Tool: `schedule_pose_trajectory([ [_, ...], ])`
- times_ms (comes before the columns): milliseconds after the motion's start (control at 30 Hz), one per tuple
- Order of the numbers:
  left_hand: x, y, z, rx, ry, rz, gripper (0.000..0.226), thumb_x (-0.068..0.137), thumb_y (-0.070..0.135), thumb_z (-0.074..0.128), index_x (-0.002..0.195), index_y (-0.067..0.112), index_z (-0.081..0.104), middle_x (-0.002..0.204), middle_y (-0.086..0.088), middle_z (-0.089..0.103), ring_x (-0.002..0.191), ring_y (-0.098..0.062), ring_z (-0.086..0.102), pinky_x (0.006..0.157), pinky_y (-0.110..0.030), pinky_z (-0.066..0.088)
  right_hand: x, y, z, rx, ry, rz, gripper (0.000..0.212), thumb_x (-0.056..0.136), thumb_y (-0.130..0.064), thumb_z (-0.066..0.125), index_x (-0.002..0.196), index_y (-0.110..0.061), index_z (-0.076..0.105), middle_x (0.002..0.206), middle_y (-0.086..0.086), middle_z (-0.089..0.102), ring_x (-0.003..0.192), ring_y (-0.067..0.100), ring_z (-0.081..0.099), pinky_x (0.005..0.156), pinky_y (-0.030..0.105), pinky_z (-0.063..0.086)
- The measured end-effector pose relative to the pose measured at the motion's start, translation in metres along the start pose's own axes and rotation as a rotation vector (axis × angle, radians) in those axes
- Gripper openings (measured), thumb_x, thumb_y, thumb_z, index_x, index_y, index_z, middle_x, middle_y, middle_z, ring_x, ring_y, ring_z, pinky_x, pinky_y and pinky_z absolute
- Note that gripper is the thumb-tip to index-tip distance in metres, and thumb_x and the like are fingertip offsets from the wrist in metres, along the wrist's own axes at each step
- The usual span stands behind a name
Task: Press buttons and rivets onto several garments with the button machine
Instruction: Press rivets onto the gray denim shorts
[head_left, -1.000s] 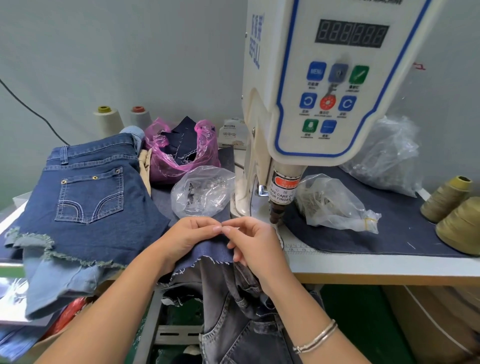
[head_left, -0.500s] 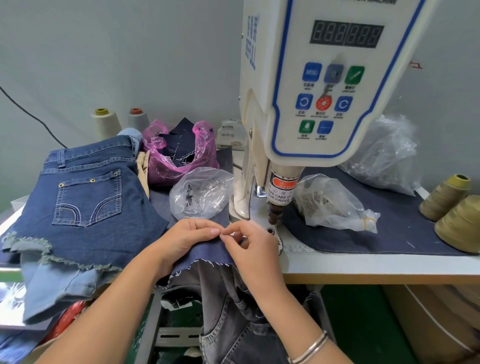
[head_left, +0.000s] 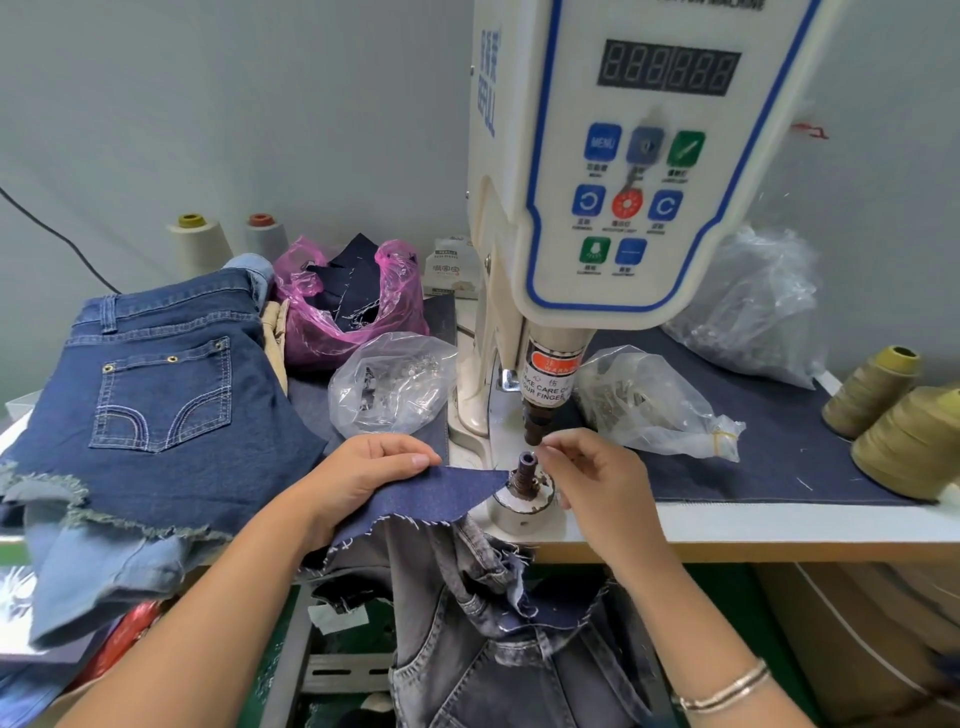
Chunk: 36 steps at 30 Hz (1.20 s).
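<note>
Head view. The button machine (head_left: 613, 171) stands at the centre of the table (head_left: 727, 525). Its upper punch (head_left: 535, 428) hangs directly above the lower die post (head_left: 523, 470), with a clear gap between them.

The left hand (head_left: 363, 473) grips a dark denim scrap (head_left: 415, 501), thumb on top and fingers curled beneath. The scrap's pointed right edge lies just beside the die post, not yet over it.

The right hand (head_left: 597, 483) sits just right of the post, its fingers curled with thumb and forefinger brought together near the punch tip. Whether a button or rivet part is pinched there cannot be determined; any such part is too small to resolve.

Step in hand, as judged: loading the dies before a press, probably a trial on the scrap.

The next move calls for:
1. Seating the fastener part squarely.
2. Sliding the scrap over the post.
3. Withdrawing both hands from the punch path, as the warning label (head_left: 548, 379) instructs.

Two clear fastener bags (head_left: 389, 384) (head_left: 649, 405) flank the machine. Blue denim shorts (head_left: 156, 395) lie at left; a grey denim garment (head_left: 493, 649) hangs below the table edge.
</note>
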<state>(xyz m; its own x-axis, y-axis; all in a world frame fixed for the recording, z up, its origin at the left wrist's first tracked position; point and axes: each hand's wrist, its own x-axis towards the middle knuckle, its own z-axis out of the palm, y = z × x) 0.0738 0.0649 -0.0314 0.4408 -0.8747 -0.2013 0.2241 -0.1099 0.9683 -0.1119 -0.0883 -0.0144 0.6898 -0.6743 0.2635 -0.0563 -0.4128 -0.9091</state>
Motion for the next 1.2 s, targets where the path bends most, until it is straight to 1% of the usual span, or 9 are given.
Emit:
schedule_pose_trajectory([
  [200, 0.001, 0.000, -0.001, 0.009, 0.001, -0.001, 0.010, 0.075, 0.021, 0.068, 0.076, 0.017, 0.077, 0.074, -0.003, 0.070, 0.065, -0.008, 0.065, 0.059, -0.015, 0.050, 0.010, 0.005, -0.001, -0.192, -0.062, -0.088, 0.026, 0.086, -0.013, 0.068, 0.071, -0.033, 0.061, 0.060, -0.025, 0.059, 0.061, -0.006, 0.054, 0.060, 0.005, 0.037],
  [433, 0.000, 0.000, 0.000, 0.020, 0.009, -0.004, 0.010, 0.075, 0.021, 0.068, 0.077, 0.016, 0.077, 0.075, -0.004, 0.070, 0.065, -0.009, 0.065, 0.059, -0.015, 0.051, 0.019, 0.005, -0.005, -0.387, -0.068, -0.224, 0.005, 0.079, -0.009, 0.074, 0.078, -0.012, 0.070, 0.059, -0.020, 0.051, 0.062, -0.006, 0.053, 0.059, 0.004, 0.037],
  [633, -0.001, 0.003, 0.002, 0.022, 0.004, 0.010, 0.008, 0.075, 0.019, 0.069, 0.077, 0.019, 0.076, 0.075, -0.003, 0.069, 0.064, -0.008, 0.064, 0.058, -0.014, 0.050, 0.007, 0.002, -0.008, -0.322, 0.009, -0.247, 0.006, 0.081, -0.008, 0.073, 0.082, -0.014, 0.074, 0.062, -0.014, 0.060, 0.062, 0.006, 0.055, 0.057, 0.008, 0.040],
  [733, -0.007, 0.009, 0.007, 0.184, -0.066, 0.011, 0.006, 0.079, 0.019, 0.075, 0.083, 0.024, 0.074, 0.070, -0.014, 0.054, 0.060, -0.020, 0.050, 0.055, -0.016, 0.042, -0.013, -0.008, -0.003, -0.149, 0.052, -0.252, 0.013, 0.084, -0.014, 0.069, 0.086, -0.026, 0.070, 0.072, -0.012, 0.065, 0.067, 0.005, 0.060, 0.061, 0.009, 0.044],
  [833, -0.015, 0.023, 0.019, 0.415, -0.215, 0.087, 0.009, 0.081, 0.025, 0.067, 0.089, 0.028, 0.070, 0.060, -0.009, 0.036, 0.055, -0.016, 0.028, 0.051, -0.021, 0.023, -0.028, -0.018, 0.006, -0.060, -0.125, -0.195, 0.024, 0.085, -0.023, 0.059, 0.101, -0.041, 0.061, 0.099, -0.022, 0.065, 0.094, -0.003, 0.061, 0.079, 0.007, 0.044],
  [933, -0.027, 0.045, 0.036, 0.511, -0.372, 0.218, 0.011, 0.088, 0.017, 0.064, 0.094, 0.026, 0.063, 0.050, 0.012, 0.034, 0.047, -0.007, 0.024, 0.048, -0.016, 0.022, -0.033, -0.023, 0.006, 0.017, -0.374, -0.084, 0.037, 0.094, -0.023, 0.054, 0.123, -0.045, 0.051, 0.117, -0.018, 0.062, 0.114, -0.002, 0.054, 0.096, 0.015, 0.041],
  [1033, -0.036, 0.070, 0.045, 0.627, -0.426, 0.262, 0.013, 0.090, 0.018, 0.064, 0.095, 0.029, 0.059, 0.049, 0.011, 0.034, 0.047, -0.010, 0.024, 0.048, -0.017, 0.023, -0.038, -0.026, 0.000, 0.005, -0.506, -0.029, 0.027, 0.098, -0.027, 0.046, 0.102, -0.052, 0.057, 0.101, -0.006, 0.066, 0.095, 0.004, 0.060, 0.083, 0.022, 0.045],
  [1100, -0.039, 0.082, 0.046, 0.748, -0.418, 0.251, 0.015, 0.091, 0.022, 0.066, 0.093, 0.034, 0.057, 0.051, 0.007, 0.038, 0.050, -0.012, 0.027, 0.050, -0.022, 0.025, -0.045, -0.023, -0.005, -0.094, -0.521, -0.069, 0.025, 0.096, -0.031, 0.048, 0.072, -0.030, 0.054, 0.069, -0.006, 0.052, 0.067, 0.001, 0.048, 0.063, 0.022, 0.036],
  [1200, -0.039, 0.089, 0.050, 0.939, -0.391, 0.219, 0.015, 0.088, 0.027, 0.069, 0.093, 0.037, 0.060, 0.055, 0.008, 0.046, 0.052, -0.007, 0.035, 0.054, -0.017, 0.031, -0.054, -0.013, -0.017, -0.110, -0.420, -0.053, 0.032, 0.090, -0.027, 0.061, 0.060, -0.018, 0.050, 0.061, -0.006, 0.042, 0.061, 0.000, 0.041, 0.060, 0.016, 0.032],
])
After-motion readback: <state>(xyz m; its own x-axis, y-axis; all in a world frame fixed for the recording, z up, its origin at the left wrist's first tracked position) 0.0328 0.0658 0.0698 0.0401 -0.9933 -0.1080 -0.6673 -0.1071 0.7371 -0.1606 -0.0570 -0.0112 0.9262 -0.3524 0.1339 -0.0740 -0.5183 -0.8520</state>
